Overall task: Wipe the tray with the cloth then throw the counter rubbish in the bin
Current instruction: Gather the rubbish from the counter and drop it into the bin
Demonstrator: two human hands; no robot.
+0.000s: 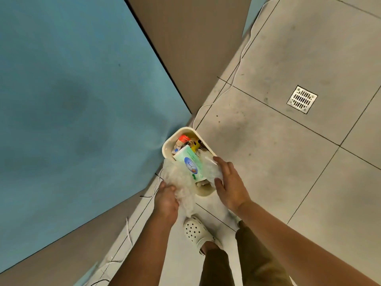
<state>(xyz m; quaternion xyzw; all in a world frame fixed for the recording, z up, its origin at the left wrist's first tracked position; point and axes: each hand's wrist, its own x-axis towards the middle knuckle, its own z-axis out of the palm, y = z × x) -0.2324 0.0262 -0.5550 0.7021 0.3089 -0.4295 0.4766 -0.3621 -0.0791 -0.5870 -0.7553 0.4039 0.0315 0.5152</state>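
A cream oval bin (168,146) stands on the floor against the blue counter, filled with rubbish. A green and white packet (188,163) lies on top, over a red and yellow wrapper (184,139). My left hand (167,200) grips a crumpled clear plastic bag (177,180) at the bin's near left rim. My right hand (228,182) has its fingers spread and touches clear plastic (212,168) on the bin's right side. No tray or cloth is in view.
The blue counter top (72,100) fills the left side, with a beige cabinet panel (191,48) behind the bin. A white cable (233,79) runs along the tiled floor. A metal floor drain (302,99) sits far right. My white clog (194,232) stands just below the bin.
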